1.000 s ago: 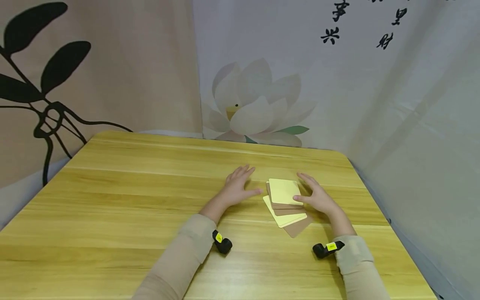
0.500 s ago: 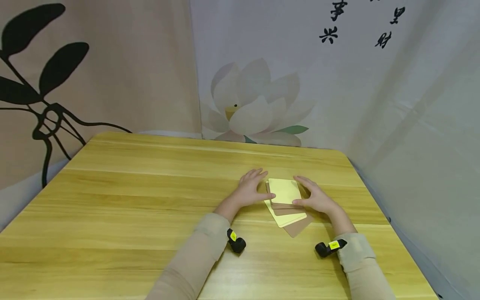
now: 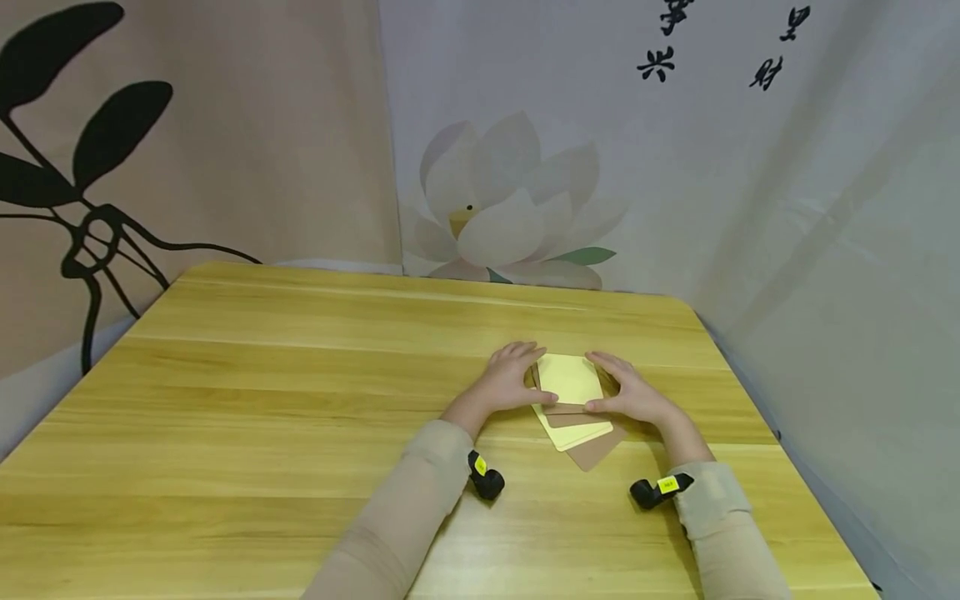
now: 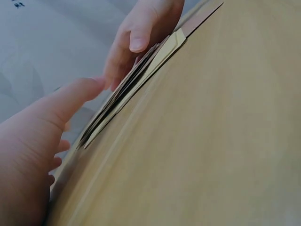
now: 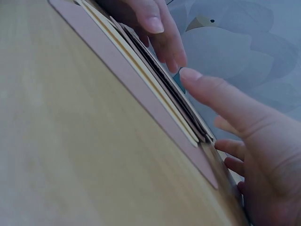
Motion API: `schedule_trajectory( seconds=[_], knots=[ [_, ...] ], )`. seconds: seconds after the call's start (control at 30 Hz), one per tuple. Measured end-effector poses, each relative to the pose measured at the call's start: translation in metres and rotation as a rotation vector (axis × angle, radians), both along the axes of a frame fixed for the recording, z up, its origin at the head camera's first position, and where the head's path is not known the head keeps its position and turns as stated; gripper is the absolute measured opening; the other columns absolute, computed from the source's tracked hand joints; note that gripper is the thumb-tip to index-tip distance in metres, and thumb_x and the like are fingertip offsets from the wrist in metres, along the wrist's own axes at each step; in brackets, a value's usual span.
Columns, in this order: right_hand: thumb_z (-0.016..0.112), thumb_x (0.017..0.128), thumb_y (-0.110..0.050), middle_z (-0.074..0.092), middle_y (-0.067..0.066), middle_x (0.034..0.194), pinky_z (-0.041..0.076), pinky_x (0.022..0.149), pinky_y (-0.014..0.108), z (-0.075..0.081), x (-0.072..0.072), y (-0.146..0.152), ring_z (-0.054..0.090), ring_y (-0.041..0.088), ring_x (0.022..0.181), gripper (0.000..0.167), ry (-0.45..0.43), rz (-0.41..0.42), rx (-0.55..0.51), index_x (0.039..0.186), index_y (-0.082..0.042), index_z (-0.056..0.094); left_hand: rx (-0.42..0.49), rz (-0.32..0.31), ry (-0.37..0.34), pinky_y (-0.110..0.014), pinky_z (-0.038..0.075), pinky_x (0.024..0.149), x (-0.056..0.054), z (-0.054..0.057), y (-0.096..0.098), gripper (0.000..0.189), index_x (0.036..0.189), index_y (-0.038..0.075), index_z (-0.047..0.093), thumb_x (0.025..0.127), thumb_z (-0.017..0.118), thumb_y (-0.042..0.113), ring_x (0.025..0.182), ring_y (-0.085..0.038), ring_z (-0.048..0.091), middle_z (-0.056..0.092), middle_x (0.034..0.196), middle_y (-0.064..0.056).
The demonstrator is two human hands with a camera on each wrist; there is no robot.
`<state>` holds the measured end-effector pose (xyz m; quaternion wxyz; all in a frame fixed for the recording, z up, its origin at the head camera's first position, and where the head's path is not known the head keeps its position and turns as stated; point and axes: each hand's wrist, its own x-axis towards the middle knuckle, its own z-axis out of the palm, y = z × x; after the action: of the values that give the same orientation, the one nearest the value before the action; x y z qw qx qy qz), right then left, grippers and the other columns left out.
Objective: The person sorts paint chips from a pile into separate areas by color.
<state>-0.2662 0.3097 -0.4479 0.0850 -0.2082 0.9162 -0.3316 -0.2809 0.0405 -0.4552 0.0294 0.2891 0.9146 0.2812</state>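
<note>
A loose, fanned stack of thin square cards with rounded corners lies on the wooden table. Its top card (image 3: 570,377) is pale yellow. Below it, brown edges, a second yellow layer (image 3: 576,437) and a brown card (image 3: 598,451) stick out towards the person. My left hand (image 3: 508,383) is at the stack's left side, its thumb over the near left part. At the right side is my right hand (image 3: 636,392), thumb by the near right corner. Both hands have fingers spread and extended. In the right wrist view, dark gaps show between the upper cards (image 5: 160,80).
The wooden table (image 3: 262,400) stretches widely to the left of the cards. Behind it hangs a curtain (image 3: 525,67) with a printed lotus, dark leaves and characters. A small black camera (image 3: 487,483) sits on the left wrist, another (image 3: 660,492) on the right.
My left hand has moved right, from beside the stack up to its left edge, its thumb now over the cards. The right hand has shifted only slightly. The cards look nearly unmoved.
</note>
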Motion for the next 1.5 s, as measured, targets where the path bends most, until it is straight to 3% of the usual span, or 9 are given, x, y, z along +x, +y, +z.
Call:
schedule_trajectory(
  seconds=[0.5,0.9,1.5],
  knots=[
    [0.079,0.077,-0.041,0.020,0.015,0.155,0.014,0.102,0.069,0.0004,-0.0002,0.0003,0.010,0.041,0.140,0.091,0.010,0.007,0.026,0.150,-0.011,0.033,-0.139,-0.023,0.037,-0.047,0.014,0.112,-0.0017,0.0031,0.0036,0.089,0.149,0.016,0.036,0.079,0.063,0.065,0.141,-0.027,0.021,0.030,0.153,-0.005],
    [0.080,0.076,-0.039,0.026,0.014,0.150,0.017,0.102,0.067,-0.0002,0.0012,-0.0020,0.016,0.040,0.137,0.087,0.029,0.005,0.005,0.146,-0.008,0.039,-0.125,-0.031,0.064,-0.045,0.015,0.112,-0.0009,0.0017,0.0031,0.083,0.144,0.014,0.046,0.079,0.065,0.063,0.138,-0.024,0.025,0.035,0.150,-0.004],
    [0.083,0.074,-0.036,0.026,0.016,0.147,0.022,0.102,0.063,0.0017,0.0034,-0.0071,0.022,0.039,0.134,0.089,0.075,0.018,-0.007,0.145,-0.005,0.040,-0.098,-0.029,0.095,-0.045,0.018,0.111,-0.0010,-0.0009,0.0026,0.087,0.142,0.012,0.048,0.075,0.069,0.064,0.136,-0.023,0.028,0.039,0.147,-0.004]
  ],
)
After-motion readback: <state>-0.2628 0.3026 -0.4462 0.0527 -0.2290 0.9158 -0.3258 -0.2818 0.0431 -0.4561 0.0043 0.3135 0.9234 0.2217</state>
